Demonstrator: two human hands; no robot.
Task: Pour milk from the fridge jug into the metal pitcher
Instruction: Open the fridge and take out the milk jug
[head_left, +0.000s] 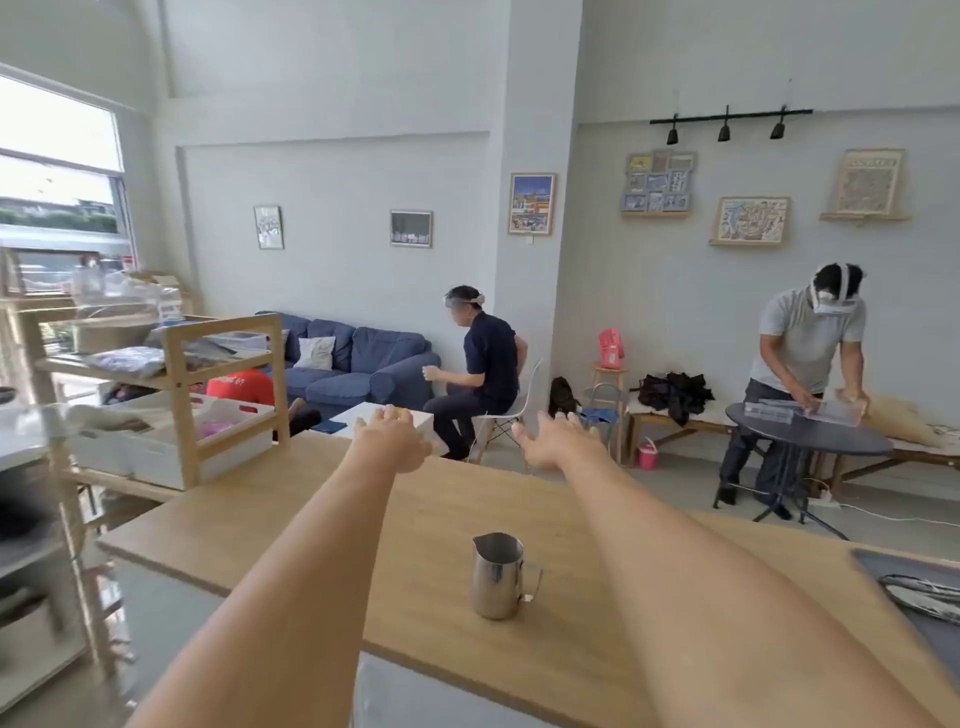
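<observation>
A shiny metal pitcher (497, 576) stands upright on the wooden counter (291, 525), between my two forearms, spout to the left and handle to the right. Both my arms stretch straight out over the counter. My left hand (390, 435) and my right hand (551, 439) are held out past the counter's far edge, backs up, fingers spread, holding nothing. No milk jug and no fridge are in view.
A dark tray (883, 566) with foil-like items lies at the counter's right end. A wooden shelf unit (179, 384) with white bins stands left. Beyond are a blue sofa (358, 358), a seated person (483, 364) and a person (800, 364) at a round dark table (810, 436).
</observation>
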